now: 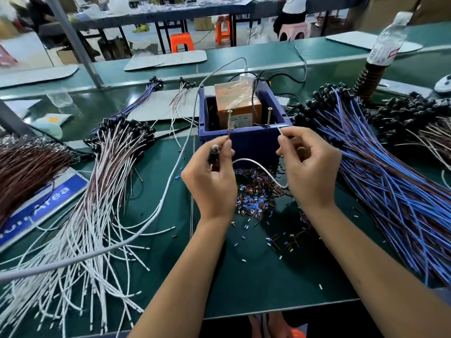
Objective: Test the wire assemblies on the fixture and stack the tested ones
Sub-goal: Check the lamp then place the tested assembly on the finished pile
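Left hand (pixel 212 172) pinching the brown lead end of one white-and-brown wire assembly (pixel 256 167) between thumb and forefinger, a dark round component tucked against the palm. Right hand (pixel 310 167) pinching the white lead end the same way. Both ends raised to the front rim of the dark blue plastic bin (pixel 253 145), each close to one of two upright brass screws (pixel 229 120); actual contact too small to tell. Slack white wire sagging in a loop between the hands, above a scatter of tiny cut insulation bits (pixel 256 198) on the green surface (pixel 244 276). Orange taped tester box (pixel 238 103) seated inside the bin.

Judged step: touching the two stripped ends to the screw contacts, test in progress or about to begin.

Risks from here:
- A lead slipping off its screw, because the pinch sits near the very tip and the screws are thin: a false fail.
- Both bare ends drifting together or onto the same screw: a misleading reading.
- The hanging loop catching on the bin corner or dragging insulation bits while being carried away.
- Mixing tested with untested: white-and-brown bundle (pixel 97 191) fanned out at left, blue-and-brown bundle (pixel 390 179) at right, both loose and sprawling, so a carelessly dropped assembly tangling into the wrong heap.
- Grey cable (pixel 170 181) crossing the left pile, likely to snag anything laid there.
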A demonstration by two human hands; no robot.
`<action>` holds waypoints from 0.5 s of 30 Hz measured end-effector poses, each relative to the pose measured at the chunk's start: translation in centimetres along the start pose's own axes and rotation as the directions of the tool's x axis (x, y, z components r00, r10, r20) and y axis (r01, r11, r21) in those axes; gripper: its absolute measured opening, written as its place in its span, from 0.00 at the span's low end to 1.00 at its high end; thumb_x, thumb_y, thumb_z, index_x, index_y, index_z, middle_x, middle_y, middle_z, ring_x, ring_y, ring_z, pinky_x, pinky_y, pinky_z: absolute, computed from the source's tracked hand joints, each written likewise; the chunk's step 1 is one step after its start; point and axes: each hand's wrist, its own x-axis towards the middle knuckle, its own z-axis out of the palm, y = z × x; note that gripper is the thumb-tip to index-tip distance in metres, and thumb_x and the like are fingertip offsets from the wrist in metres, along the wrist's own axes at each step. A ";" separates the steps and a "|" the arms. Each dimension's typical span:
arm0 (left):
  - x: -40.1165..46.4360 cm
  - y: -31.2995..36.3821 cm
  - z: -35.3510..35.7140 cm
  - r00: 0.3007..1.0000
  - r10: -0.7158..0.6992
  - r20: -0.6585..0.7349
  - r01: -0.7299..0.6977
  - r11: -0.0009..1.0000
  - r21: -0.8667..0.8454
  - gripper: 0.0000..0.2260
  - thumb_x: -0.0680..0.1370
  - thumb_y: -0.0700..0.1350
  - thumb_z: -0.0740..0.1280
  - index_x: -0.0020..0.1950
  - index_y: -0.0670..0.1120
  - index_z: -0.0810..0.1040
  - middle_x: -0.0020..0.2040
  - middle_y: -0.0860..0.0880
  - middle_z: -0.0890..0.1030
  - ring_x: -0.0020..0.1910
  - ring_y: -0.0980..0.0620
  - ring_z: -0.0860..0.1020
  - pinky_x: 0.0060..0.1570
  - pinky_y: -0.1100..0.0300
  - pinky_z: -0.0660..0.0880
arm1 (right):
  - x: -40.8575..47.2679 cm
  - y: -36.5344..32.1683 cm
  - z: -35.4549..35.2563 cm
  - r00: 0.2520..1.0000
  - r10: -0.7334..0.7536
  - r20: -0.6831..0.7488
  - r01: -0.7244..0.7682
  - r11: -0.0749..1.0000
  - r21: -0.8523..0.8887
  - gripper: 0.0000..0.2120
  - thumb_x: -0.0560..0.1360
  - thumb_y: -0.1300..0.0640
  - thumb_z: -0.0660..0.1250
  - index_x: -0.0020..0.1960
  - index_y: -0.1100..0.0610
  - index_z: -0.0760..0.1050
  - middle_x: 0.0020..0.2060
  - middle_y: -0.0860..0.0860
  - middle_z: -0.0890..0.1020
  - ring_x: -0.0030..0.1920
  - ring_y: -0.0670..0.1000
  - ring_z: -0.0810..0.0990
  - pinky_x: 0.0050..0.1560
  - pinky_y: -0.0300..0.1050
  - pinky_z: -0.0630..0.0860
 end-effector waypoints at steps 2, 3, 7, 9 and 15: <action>0.5 -0.1 0.1 0.995 -0.039 -0.091 0.038 0.999 -0.017 0.02 0.81 0.41 0.71 0.53 0.46 0.81 0.37 0.50 0.84 0.36 0.50 0.83 0.41 0.59 0.78 | 0.5 -0.4 0.4 0.996 -0.007 -0.091 0.003 0.999 -0.038 0.07 0.82 0.57 0.68 0.55 0.57 0.85 0.37 0.45 0.84 0.38 0.43 0.85 0.39 0.43 0.82; 0.6 -0.2 0.1 0.992 -0.054 -0.114 0.052 0.998 -0.019 0.03 0.80 0.41 0.71 0.53 0.46 0.80 0.37 0.50 0.83 0.36 0.49 0.82 0.40 0.58 0.78 | 0.7 -0.5 0.6 0.993 -0.002 -0.115 -0.004 0.999 -0.052 0.08 0.82 0.57 0.68 0.55 0.57 0.85 0.38 0.46 0.85 0.38 0.43 0.85 0.40 0.45 0.82; 0.8 -0.8 0.2 0.992 -0.073 -0.107 0.075 0.997 0.010 0.02 0.80 0.40 0.71 0.50 0.44 0.83 0.38 0.50 0.83 0.38 0.48 0.82 0.42 0.49 0.81 | 0.8 -0.9 1.3 0.992 -0.010 -0.129 0.000 0.997 -0.079 0.10 0.82 0.58 0.68 0.57 0.61 0.86 0.44 0.52 0.88 0.43 0.48 0.87 0.46 0.48 0.84; 0.9 -0.8 0.4 0.992 -0.065 -0.107 0.070 0.997 0.037 0.03 0.80 0.40 0.71 0.50 0.48 0.84 0.39 0.51 0.83 0.38 0.47 0.83 0.41 0.46 0.80 | 0.7 -1.2 1.7 0.992 -0.017 -0.124 0.008 0.997 -0.076 0.10 0.82 0.59 0.68 0.57 0.62 0.86 0.45 0.53 0.88 0.44 0.48 0.87 0.48 0.48 0.84; 1.0 -0.2 0.7 0.993 -0.075 -0.087 0.080 0.995 0.051 0.09 0.80 0.43 0.71 0.48 0.58 0.84 0.37 0.50 0.84 0.36 0.45 0.82 0.41 0.45 0.81 | 0.6 -1.2 2.1 0.992 -0.015 -0.125 0.008 0.998 -0.058 0.10 0.82 0.60 0.68 0.57 0.61 0.86 0.43 0.51 0.88 0.41 0.48 0.87 0.44 0.51 0.83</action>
